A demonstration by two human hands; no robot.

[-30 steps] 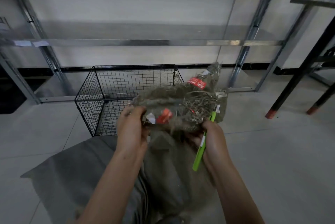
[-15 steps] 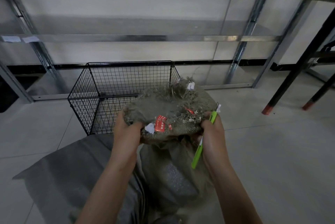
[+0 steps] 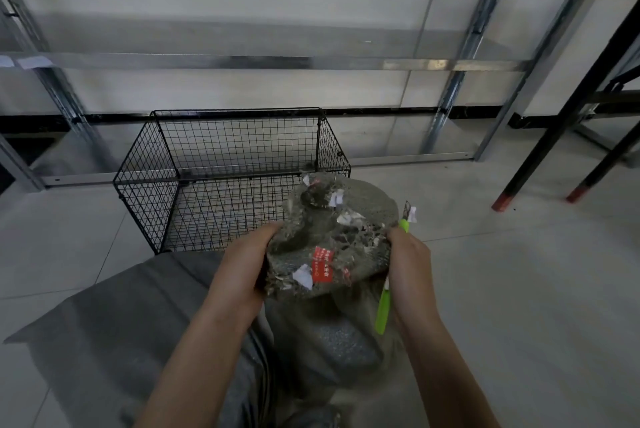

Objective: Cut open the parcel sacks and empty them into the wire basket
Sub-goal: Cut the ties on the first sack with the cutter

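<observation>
A grey-green woven parcel sack (image 3: 332,240) stands in front of me, its frayed top bearing red and white label scraps. My left hand (image 3: 242,265) grips the sack's top on the left side. My right hand (image 3: 412,265) grips the right side while also holding a bright green utility knife (image 3: 384,306), blade end up. A bubble-wrapped parcel (image 3: 343,344) shows through the sack's lower body. The black wire basket (image 3: 152,164) sits on the floor just behind the sack and looks empty.
A flat grey sack (image 3: 114,330) lies on the tiled floor at lower left, under my left arm. Metal shelving uprights (image 3: 450,105) and a rail run along the wall behind the basket. Black legs with red feet (image 3: 502,202) stand at the right.
The sack's frayed top has been folded down and pulled toward me, its tall flap no longer standing up. Both hands have dropped slightly while keeping their grip.
</observation>
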